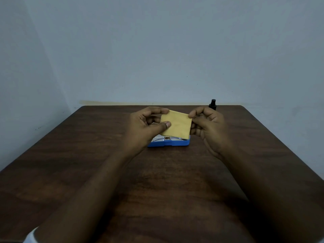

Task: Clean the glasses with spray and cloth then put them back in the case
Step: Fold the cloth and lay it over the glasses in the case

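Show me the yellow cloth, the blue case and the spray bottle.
yellow cloth (177, 124): head view, middle of the fabric
blue case (168, 143): head view, front wall
spray bottle (212, 105): head view, black top

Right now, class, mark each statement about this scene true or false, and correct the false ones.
1. The left hand and right hand both pinch the yellow cloth. True.
2. The right hand holds the spray bottle. False: it stands on the table, behind that hand.
3. The blue case lies on the table, partly hidden by the cloth. True.
4. The table is white. False: it is dark brown wood.
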Motion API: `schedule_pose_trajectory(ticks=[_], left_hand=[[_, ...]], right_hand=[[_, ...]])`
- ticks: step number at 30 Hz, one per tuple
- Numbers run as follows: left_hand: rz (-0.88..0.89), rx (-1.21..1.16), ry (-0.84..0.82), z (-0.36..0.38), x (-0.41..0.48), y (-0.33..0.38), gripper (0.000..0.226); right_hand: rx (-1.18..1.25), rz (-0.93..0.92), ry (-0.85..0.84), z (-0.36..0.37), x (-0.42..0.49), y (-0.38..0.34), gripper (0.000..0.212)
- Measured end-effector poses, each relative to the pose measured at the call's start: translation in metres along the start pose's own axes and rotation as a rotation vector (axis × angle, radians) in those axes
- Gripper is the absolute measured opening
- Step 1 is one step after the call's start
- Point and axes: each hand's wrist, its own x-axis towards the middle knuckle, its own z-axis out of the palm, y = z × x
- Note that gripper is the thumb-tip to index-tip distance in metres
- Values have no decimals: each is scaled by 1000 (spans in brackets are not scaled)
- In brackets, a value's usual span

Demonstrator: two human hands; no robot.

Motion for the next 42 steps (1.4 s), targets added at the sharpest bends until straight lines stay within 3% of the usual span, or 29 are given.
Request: schedule_pose_trajectory(ticks=[2, 5, 12, 19, 25, 31, 35, 39, 42], left_hand=[[-10, 1, 0, 0, 0, 0, 37], [-29, -37, 3, 0, 1, 0, 37], [-94, -119, 43, -2, 4, -5, 25], [-160, -100, 47, -1, 6, -12, 35], [-212, -78, 54, -5, 8, -13, 34], [-141, 2, 48, -8, 8, -10, 46], [-99, 33, 49, -6, 7, -9, 63], [-51, 69, 91, -2, 5, -8, 63], [4, 41, 126, -3, 4, -7, 60]], right_hand=[[32, 22, -15, -1, 0, -1, 25], [-4, 6, -38, -2, -1, -3, 4], [-92, -44, 19, 1, 0, -2, 39], [396, 268, 161, 14, -1, -1, 44], [424, 404, 98, 15, -4, -2, 45], [-162, 129, 119, 7, -4, -6, 47], [-303, -33, 100, 7, -3, -4, 36], [-431, -169, 106, 8, -3, 3, 30], [-553, -405, 109, 9, -9, -3, 35]])
